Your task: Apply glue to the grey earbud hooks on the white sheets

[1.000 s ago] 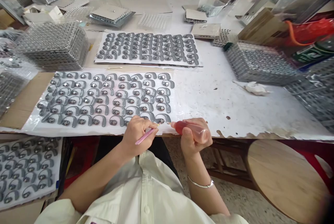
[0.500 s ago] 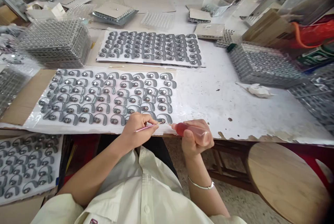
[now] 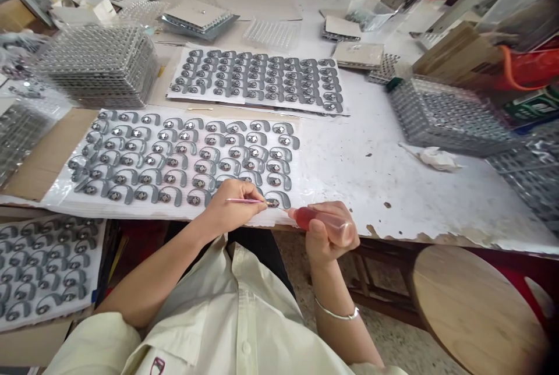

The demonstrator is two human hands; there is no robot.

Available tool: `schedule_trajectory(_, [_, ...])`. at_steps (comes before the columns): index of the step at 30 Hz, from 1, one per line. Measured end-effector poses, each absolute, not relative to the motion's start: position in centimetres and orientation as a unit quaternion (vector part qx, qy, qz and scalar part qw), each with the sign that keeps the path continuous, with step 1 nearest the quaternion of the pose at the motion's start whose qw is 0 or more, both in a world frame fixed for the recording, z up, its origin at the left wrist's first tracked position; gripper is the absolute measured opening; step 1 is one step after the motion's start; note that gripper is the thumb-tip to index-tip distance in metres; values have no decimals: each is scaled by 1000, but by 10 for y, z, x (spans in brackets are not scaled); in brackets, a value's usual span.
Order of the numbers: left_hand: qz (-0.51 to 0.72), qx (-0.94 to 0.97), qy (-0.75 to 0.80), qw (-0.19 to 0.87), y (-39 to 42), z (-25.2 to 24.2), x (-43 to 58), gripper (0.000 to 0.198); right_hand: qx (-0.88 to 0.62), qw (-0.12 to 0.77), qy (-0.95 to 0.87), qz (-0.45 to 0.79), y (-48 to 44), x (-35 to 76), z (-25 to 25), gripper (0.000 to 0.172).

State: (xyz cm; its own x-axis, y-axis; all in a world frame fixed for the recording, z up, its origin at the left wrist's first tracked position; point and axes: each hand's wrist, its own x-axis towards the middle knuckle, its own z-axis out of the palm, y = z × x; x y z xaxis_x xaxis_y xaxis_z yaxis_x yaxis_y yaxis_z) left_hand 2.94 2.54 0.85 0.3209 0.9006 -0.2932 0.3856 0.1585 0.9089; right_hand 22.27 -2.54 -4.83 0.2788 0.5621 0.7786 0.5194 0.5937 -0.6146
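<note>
My left hand (image 3: 231,206) pinches a thin pink stick (image 3: 244,201) whose tip touches a grey hook-shaped piece (image 3: 275,200) at the near right corner of a white sheet (image 3: 183,159). Several such grey pieces with shiny round centres lie in rows on that sheet. Just right of it, my right hand (image 3: 329,235) is wrapped round a small squeeze bottle of reddish liquid (image 3: 323,220), its thin nozzle pointing left at the same piece.
A second sheet of grey pieces (image 3: 257,78) lies farther back, a third (image 3: 43,270) low at the left. Stacks of clear blister trays (image 3: 96,63) (image 3: 445,113) stand left and right. A crumpled tissue (image 3: 437,158) lies on the table; a round wooden stool (image 3: 476,305) is at the lower right.
The pink stick in my left hand has swung from pointing up-right to lying nearly level, tip at the corner piece. My right hand with the bottle has barely moved.
</note>
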Motion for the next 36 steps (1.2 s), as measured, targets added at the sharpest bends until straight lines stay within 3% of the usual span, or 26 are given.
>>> schedule_trajectory(36, [251,608,519,546,26,2,28,7,-445,639,-627,21,-25,224,-49,18])
